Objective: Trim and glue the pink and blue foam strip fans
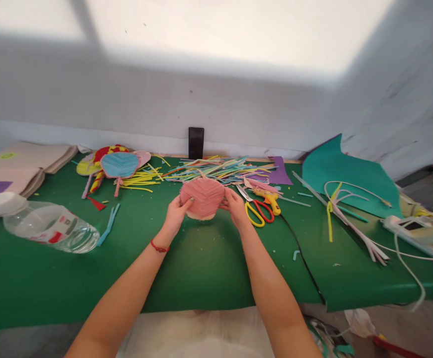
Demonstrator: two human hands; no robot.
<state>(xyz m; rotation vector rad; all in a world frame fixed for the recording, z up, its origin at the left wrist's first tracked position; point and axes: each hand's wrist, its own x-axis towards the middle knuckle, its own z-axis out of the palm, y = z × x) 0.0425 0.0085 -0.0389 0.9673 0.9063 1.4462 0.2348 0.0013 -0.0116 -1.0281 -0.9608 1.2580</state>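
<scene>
Between both hands I hold a pink ribbed leaf-shaped piece, with a paler strip along its near edge. My left hand grips its left side, thumb on top. The right side is pinched in my right hand; the fingertips are partly behind it. Right of my right hand lie scissors with red and yellow handles and a yellow hot glue gun. Just beyond the piece is a heap of coloured strips.
On the green table, a water bottle lies at left, near finished leaf shapes and cardboard. A black phone-like object leans on the wall. Teal sheet, power strip and cables are at right.
</scene>
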